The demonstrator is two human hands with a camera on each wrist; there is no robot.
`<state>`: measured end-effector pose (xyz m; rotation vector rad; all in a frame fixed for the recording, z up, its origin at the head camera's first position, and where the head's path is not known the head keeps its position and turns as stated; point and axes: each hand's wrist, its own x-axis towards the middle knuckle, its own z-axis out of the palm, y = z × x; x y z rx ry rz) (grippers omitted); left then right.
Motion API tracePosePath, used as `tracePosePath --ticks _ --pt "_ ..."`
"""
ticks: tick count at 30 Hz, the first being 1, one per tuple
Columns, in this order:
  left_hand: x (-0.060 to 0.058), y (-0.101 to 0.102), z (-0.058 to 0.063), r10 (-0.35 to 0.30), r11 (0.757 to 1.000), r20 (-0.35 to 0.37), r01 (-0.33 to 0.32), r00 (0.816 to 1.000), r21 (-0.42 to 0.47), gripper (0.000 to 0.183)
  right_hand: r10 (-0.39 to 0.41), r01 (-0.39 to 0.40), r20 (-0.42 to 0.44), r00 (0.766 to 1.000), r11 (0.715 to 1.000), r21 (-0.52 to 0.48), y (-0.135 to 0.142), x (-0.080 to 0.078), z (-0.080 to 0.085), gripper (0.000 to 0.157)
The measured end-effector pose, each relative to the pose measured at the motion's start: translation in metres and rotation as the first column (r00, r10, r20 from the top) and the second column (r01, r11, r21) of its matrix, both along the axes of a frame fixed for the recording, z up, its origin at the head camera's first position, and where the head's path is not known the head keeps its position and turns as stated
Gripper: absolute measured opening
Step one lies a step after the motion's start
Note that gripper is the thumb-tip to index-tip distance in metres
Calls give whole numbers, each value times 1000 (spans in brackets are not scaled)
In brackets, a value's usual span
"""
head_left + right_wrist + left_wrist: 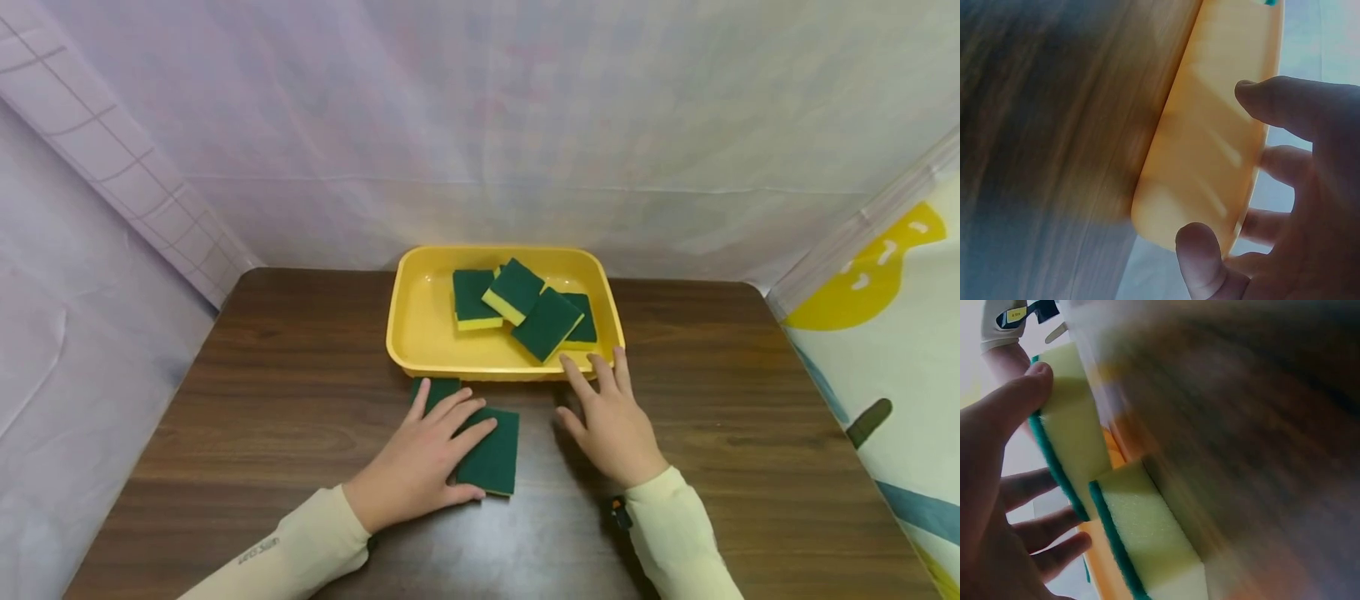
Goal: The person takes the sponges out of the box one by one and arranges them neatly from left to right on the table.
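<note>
My left hand [420,458] rests spread over a sponge [498,454] lying green side up on the table, the thumb at its near edge. Partly under the same hand's fingertips, a second sponge [437,387] lies close to the tub's front wall. The left wrist view shows the thick yellow foam of both sponges [1075,425] beneath the green layer. At the front right of the yellow plastic tub [401,308], my right hand [618,425] has its fingers spread, fingertips right at the rim. Nothing is held in it.
Several green-and-yellow sponges [549,323] lie heaped in the right and middle of the tub. The tub stands at the back of the dark wooden table [300,375]. Pale curtains [487,125] hang behind and at the sides.
</note>
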<state>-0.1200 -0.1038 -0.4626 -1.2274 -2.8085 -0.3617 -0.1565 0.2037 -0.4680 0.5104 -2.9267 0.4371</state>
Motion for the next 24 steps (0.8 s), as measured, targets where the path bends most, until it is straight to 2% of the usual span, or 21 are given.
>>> tracePosePath --ticks 12,19,24 --pt "5 7 6 35 990 7 -34 999 -136 87 -10 10 18 1000 1000 1 -1 1 3 73" --pt "6 11 10 36 986 17 -33 999 -162 85 -9 9 25 1000 1000 -1 -1 2 3 72" --pt "18 16 18 28 984 32 -21 999 -178 83 -6 6 20 1000 1000 -5 0 1 5 73"
